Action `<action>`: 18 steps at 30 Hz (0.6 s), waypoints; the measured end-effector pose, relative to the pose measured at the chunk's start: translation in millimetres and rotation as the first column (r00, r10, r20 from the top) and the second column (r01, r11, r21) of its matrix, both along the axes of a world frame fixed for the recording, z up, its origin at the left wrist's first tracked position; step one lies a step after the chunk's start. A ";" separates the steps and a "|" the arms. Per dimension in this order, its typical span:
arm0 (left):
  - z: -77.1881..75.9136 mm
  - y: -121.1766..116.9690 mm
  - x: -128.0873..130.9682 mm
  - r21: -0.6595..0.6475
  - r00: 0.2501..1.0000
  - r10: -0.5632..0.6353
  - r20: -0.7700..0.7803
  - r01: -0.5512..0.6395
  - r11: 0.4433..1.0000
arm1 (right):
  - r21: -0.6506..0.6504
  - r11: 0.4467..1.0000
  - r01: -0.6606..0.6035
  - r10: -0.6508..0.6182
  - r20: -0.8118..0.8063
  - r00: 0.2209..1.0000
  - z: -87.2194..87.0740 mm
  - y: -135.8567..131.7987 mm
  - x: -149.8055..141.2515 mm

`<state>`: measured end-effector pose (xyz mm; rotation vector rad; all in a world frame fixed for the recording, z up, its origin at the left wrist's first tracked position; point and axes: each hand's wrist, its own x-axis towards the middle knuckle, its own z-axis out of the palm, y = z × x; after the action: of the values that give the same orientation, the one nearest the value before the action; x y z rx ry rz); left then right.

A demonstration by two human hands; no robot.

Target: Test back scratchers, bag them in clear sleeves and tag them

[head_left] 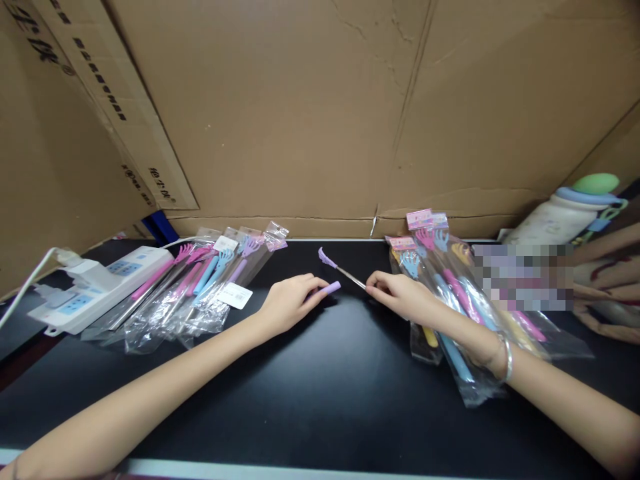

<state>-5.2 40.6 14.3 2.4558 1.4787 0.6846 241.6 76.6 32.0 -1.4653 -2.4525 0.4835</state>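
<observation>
My left hand [290,303] pinches a short purple handle [332,288] between thumb and fingers, low over the black table. Across from it, my right hand [403,297] grips the end of a thin metal rod [353,277] tipped with a purple back scratcher claw [327,258]. The claw points up and left, above the purple handle. Rod and handle look like separate pieces; their ends inside my fingers are hidden. Beneath my right forearm lie bagged back scratchers [463,297] in blue, pink and yellow.
More bagged back scratchers [200,283] lie at the left, beside a white power strip [107,287] with plugs. A white bottle [547,217] with a green top stands at the back right. Cardboard [300,120] walls the table's [300,407] far side. Brownish shapes at the right edge are unclear.
</observation>
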 end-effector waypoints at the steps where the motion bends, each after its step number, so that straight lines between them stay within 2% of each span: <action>1: -0.8 0.5 0.0 -0.027 0.999 -0.003 0.043 0.004 1.000 | -0.041 0.999 -0.027 0.022 -0.113 0.993 1.0 2.1 0.8; 4: -5.1 2.2 0.4 -0.114 0.985 -0.012 0.173 0.032 0.993 | -0.200 0.973 -0.117 0.016 -0.443 0.897 6.0 6.2 1.3; 8: -9.4 2.4 3.3 -0.169 0.930 -0.067 0.361 0.136 0.976 | -0.419 0.887 -0.195 -0.173 -0.692 0.701 14.7 6.8 0.4; 10: -9.1 1.1 5.1 -0.179 0.896 -0.090 0.434 0.184 0.966 | -0.472 0.849 -0.235 -0.254 -0.757 0.602 16.5 7.1 0.4; 13: -7.3 -1.1 6.9 -0.196 0.871 -0.105 0.479 0.223 0.955 | -0.500 0.825 -0.263 -0.334 -0.808 0.485 14.0 8.8 0.5; 18: -8.7 -1.6 6.9 -0.218 0.844 -0.112 0.524 0.260 0.941 | -0.521 0.831 -0.195 -0.429 -0.823 0.373 1.5 10.2 -0.8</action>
<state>1.7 38.9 5.7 1.9626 1.0311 0.9173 240.8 86.9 33.4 -0.9881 -1.2540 1.5819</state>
